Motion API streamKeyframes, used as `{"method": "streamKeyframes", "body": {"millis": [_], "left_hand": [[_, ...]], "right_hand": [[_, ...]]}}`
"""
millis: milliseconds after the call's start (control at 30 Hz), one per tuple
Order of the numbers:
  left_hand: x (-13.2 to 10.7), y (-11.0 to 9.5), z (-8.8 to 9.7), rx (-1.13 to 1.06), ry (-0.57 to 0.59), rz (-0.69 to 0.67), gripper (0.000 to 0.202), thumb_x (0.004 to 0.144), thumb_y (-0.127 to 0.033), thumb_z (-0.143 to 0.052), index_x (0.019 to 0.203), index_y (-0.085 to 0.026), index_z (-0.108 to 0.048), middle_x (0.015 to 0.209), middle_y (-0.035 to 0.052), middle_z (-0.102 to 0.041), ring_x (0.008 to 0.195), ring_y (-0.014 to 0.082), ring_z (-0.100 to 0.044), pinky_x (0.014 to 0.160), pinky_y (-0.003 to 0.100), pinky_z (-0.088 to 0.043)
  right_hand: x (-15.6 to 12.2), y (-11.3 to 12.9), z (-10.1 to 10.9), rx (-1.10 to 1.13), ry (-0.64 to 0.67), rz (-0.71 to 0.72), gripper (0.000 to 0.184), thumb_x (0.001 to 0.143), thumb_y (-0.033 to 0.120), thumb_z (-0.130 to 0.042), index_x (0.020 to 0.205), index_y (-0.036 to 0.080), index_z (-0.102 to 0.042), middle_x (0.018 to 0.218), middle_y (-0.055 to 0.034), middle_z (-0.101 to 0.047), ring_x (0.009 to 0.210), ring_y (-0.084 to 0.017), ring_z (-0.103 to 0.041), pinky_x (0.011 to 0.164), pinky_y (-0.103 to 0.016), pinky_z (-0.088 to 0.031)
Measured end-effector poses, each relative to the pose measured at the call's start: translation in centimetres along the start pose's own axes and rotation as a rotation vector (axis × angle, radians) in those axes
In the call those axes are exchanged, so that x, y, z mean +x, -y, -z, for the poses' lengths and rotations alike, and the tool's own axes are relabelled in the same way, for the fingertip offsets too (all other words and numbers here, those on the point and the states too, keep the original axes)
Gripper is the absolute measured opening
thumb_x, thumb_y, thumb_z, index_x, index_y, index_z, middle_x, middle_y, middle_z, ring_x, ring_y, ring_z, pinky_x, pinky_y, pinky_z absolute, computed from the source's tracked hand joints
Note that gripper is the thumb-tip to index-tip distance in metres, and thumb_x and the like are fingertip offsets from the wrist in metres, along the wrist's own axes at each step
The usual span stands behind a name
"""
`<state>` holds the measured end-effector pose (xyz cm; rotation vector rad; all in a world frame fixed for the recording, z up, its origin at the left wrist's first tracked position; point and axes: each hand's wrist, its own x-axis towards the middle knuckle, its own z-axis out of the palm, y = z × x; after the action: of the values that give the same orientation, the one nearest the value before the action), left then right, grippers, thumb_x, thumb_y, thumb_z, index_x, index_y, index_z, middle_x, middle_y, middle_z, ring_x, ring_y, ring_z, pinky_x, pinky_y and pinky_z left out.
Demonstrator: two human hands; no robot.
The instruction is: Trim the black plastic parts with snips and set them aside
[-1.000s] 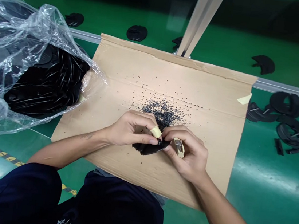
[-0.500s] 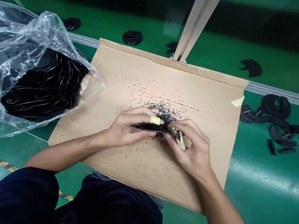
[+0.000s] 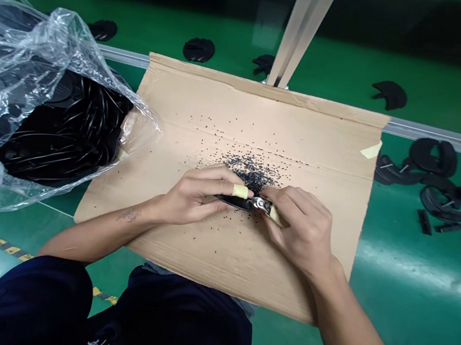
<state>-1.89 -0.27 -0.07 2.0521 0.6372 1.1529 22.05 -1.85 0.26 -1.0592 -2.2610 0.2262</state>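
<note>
Black moulded piece (image 3: 230, 201), thin and curved, sits between the person's hands just below a heap of black granules (image 3: 251, 171), its narrow end reaching the small metal nippers (image 3: 260, 203). The left hand (image 3: 197, 196) has it firmly pinched, fingers curled over and thumb beneath, with a band of cream tape (image 3: 240, 191) around the index finger. The right hand (image 3: 301, 230) is closed around the nippers' cream-wrapped handle (image 3: 275, 216), though I can't tell from here whether the nippers are biting the piece. All of this happens over a sheet of creased brown cardboard (image 3: 302, 142), peppered with loose black bits and fixed at one corner with a strip of pale masking tape (image 3: 371, 150). To the left, a clear plastic bag (image 3: 23, 37) spills a stack of similar black parts (image 3: 61, 133). More black parts lie on the glossy green work surface (image 3: 421, 271), some singly beyond the board (image 3: 198, 49) and others in a loose heap to the right (image 3: 432, 156). A metal rail (image 3: 443, 138) crosses the surface behind the cardboard, and a pale metal post (image 3: 302, 29) rises beyond it. The person's dark trousers (image 3: 180, 324) fill the bottom of the view. A moment ago the piece stuck out farther left from the left hand; now most of it is tucked into that grip, with the nippers closer in.
</note>
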Motion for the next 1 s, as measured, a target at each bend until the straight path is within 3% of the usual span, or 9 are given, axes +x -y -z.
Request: {"method": "streamKeyframes", "body": {"millis": [333, 433, 533, 667, 767, 833, 933, 1000], "left_hand": [[-0.1, 0.0, -0.5, -0.101, -0.004, 0.007, 0.027, 0.091, -0.018, -0.071, 0.119, -0.017, -0.073, 0.100, 0.0098, -0.074, 0.091, 0.0151, -0.069, 0.078, 0.029, -0.058], [-0.1, -0.1, -0.6, -0.125, -0.015, 0.027, 0.025, 0.091, -0.020, -0.072, 0.116, -0.015, -0.073, 0.101, 0.0102, -0.075, 0.091, 0.0150, -0.069, 0.078, 0.028, -0.058], [0.0, -0.2, -0.7, -0.081, -0.039, 0.014, 0.023, 0.089, -0.023, -0.074, 0.112, -0.016, -0.075, 0.097, 0.0084, -0.076, 0.092, 0.0155, -0.068, 0.083, 0.031, -0.057], [0.0, -0.2, -0.5, 0.011, -0.080, 0.042, 0.020, 0.090, -0.025, -0.074, 0.110, -0.020, -0.074, 0.097, 0.0058, -0.076, 0.091, 0.0148, -0.067, 0.083, 0.031, -0.057], [-0.1, -0.1, -0.4, 0.042, -0.097, 0.036, 0.022, 0.090, -0.023, -0.074, 0.112, -0.018, -0.071, 0.099, 0.0063, -0.075, 0.091, 0.0138, -0.070, 0.077, 0.026, -0.058], [-0.1, 0.0, -0.3, 0.128, -0.083, -0.026, 0.020, 0.091, -0.020, -0.072, 0.110, -0.015, -0.068, 0.100, 0.0077, -0.074, 0.094, 0.0148, -0.070, 0.079, 0.027, -0.059], [-0.2, 0.0, -0.4, 0.412, -0.014, -0.106, 0.016, 0.092, -0.014, -0.067, 0.107, -0.014, -0.066, 0.102, 0.0086, -0.074, 0.093, 0.0168, -0.070, 0.080, 0.030, -0.059], [-0.3, 0.1, -0.4, 0.601, 0.043, -0.121, 0.017, 0.093, -0.009, -0.062, 0.108, -0.016, -0.065, 0.100, 0.0064, -0.074, 0.090, 0.0160, -0.068, 0.078, 0.030, -0.057]], "right_hand": [[-0.2, 0.4, 0.2, -0.146, -0.049, 0.081, 0.019, 0.090, 0.008, -0.057, 0.098, 0.020, -0.071, 0.068, -0.0016, -0.068, 0.059, -0.015, -0.057, 0.056, -0.031, -0.042], [-0.2, 0.6, 0.1, 0.030, -0.056, 0.031, 0.019, 0.091, 0.008, -0.056, 0.097, 0.019, -0.070, 0.072, -0.0021, -0.069, 0.060, -0.014, -0.059, 0.056, -0.029, -0.044], [0.2, 0.8, 0.2, 0.318, -0.047, -0.141, 0.011, 0.090, 0.013, -0.061, 0.094, 0.018, -0.069, 0.078, -0.0026, -0.071, 0.065, -0.014, -0.063, 0.058, -0.026, -0.047], [0.6, 0.9, 0.4, 0.519, 0.113, -0.308, 0.012, 0.088, 0.024, -0.069, 0.099, 0.020, -0.068, 0.081, -0.0009, -0.071, 0.063, -0.013, -0.060, 0.054, -0.025, -0.044], [0.6, 0.9, 0.4, 0.463, 0.082, -0.216, 0.010, 0.090, 0.026, -0.068, 0.098, 0.019, -0.067, 0.085, -0.0043, -0.072, 0.068, -0.014, -0.061, 0.059, -0.028, -0.047], [0.4, 0.9, 0.2, 0.295, 0.006, -0.084, 0.006, 0.093, 0.021, -0.063, 0.097, 0.019, -0.067, 0.083, -0.0057, -0.071, 0.069, -0.015, -0.061, 0.063, -0.030, -0.047], [0.1, 1.1, 0.0, -0.053, -0.065, 0.105, 0.013, 0.091, 0.010, -0.059, 0.097, 0.017, -0.067, 0.076, -0.0047, -0.071, 0.064, -0.014, -0.058, 0.059, -0.030, -0.039], [0.1, 1.3, -0.1, -0.169, -0.071, 0.176, 0.015, 0.091, 0.007, -0.058, 0.097, 0.017, -0.067, 0.071, -0.0028, -0.069, 0.062, -0.014, -0.055, 0.057, -0.031, -0.034]]}}
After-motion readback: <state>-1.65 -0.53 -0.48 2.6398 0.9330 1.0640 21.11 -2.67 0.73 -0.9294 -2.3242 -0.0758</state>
